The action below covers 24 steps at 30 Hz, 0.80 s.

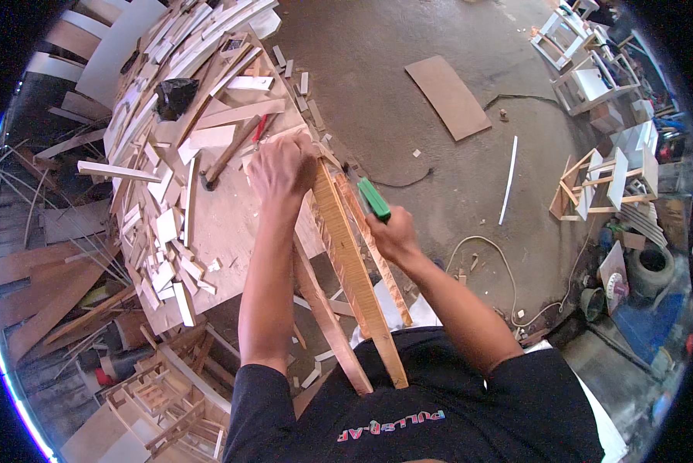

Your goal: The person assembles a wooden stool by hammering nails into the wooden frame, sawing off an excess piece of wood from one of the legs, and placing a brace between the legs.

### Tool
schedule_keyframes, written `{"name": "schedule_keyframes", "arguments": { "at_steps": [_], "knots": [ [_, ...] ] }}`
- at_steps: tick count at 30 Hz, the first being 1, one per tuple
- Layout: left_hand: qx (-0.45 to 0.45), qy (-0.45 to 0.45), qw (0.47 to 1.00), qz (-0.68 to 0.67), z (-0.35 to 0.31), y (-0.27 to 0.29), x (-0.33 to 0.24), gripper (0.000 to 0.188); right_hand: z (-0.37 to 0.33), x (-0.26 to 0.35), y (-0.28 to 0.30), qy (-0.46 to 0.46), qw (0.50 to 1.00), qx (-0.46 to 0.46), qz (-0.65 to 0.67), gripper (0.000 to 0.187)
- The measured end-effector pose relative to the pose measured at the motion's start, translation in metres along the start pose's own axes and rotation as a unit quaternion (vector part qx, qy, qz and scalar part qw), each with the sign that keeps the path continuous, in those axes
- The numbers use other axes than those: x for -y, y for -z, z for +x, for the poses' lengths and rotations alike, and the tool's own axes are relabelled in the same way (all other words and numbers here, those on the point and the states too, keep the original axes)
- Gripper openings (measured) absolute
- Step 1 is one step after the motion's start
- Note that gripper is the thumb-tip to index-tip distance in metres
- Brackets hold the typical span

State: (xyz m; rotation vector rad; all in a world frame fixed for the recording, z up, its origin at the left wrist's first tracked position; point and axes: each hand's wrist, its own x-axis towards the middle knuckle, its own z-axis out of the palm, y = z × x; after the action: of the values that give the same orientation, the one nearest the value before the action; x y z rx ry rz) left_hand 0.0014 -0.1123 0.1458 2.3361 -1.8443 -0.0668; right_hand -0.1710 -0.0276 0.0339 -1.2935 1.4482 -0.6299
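Note:
On the work table's near right corner, my left hand [283,166] is closed around the far end of long wooden strips, which it partly hides. One yellowish-brown strip [350,255] runs back toward my body, with a paler strip [327,309] to its left and a rough-edged strip [385,270] to its right. My right hand [394,233] grips a green-handled tool [374,200], seemingly a handsaw. Its thin blade is seen nearly edge-on beside the strips' far end; whether it touches the wood I cannot tell.
Wood offcuts, a hammer [227,158], a red-handled tool [261,128] and a black plastic bag [176,99] lie on the table [234,274]. A brown board [448,97], a white strip [508,180] and a pale cable [508,285] are on the floor. Wooden frames [605,181] stand at right.

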Motion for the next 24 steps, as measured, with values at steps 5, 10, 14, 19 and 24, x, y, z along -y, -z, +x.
{"name": "schedule_keyframes", "arguments": {
  "at_steps": [5, 10, 14, 19, 24],
  "knots": [
    [-0.029, -0.065, 0.997, -0.012, 0.011, -0.004, -0.026, 0.043, 0.105, -0.021, -0.014, 0.024, 0.995, -0.097, -0.028, 0.051],
    [-0.038, -0.004, 0.999, -0.003, 0.004, -0.008, 0.013, 0.047, 0.004, -0.007, -0.006, 0.023, 1.000, -0.006, -0.004, 0.049],
    [-0.018, -0.030, 0.999, 0.006, 0.005, -0.008, -0.005, 0.050, 0.062, -0.041, -0.017, 0.072, 0.997, -0.005, -0.021, 0.043],
    [-0.030, -0.012, 0.999, 0.009, 0.008, -0.003, 0.003, 0.051, 0.068, -0.010, -0.026, 0.056, 0.997, -0.046, -0.028, 0.042],
    [-0.023, -0.009, 1.000, 0.014, 0.006, -0.007, 0.006, 0.049, 0.022, -0.028, -0.016, 0.077, 0.995, -0.046, -0.035, 0.040]
  ]
}}
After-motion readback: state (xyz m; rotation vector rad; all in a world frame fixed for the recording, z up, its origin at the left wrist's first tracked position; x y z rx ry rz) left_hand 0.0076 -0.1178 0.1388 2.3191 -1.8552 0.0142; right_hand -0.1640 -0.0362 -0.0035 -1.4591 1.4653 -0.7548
